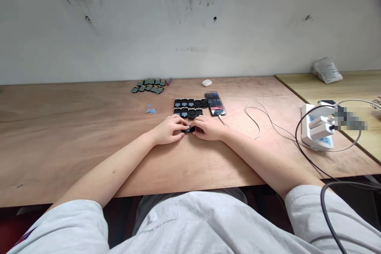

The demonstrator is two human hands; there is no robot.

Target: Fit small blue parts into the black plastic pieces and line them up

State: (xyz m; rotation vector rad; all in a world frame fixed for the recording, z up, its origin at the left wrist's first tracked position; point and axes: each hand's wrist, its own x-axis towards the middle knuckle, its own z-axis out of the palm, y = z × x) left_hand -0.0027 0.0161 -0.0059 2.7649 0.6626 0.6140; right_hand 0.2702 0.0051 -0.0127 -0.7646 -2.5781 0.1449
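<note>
Between both hands, low on the table, lies a small black plastic casing (188, 129) with a bluish screen-like panel. My left hand (170, 130) is closed around its left end, thumb on top. The fingers of my right hand (207, 127) grip the right end, and part of the casing is hidden under them. Just beyond are two rows of similar black casings (190, 103), some with bluish panels and some without. Small light-blue pieces (150, 110) lie loose to the left. Farther back sit several flat grey-green panels (150, 83) with dark edges.
A phone (215, 104) with a white cable is right of the casings. Behind it sits a white earbud case (206, 82). A screwdriver (169, 81) lies by the panels. On the right, a power strip (317, 127) carries chargers and looping cables; a plastic bag (327, 70) is by the wall.
</note>
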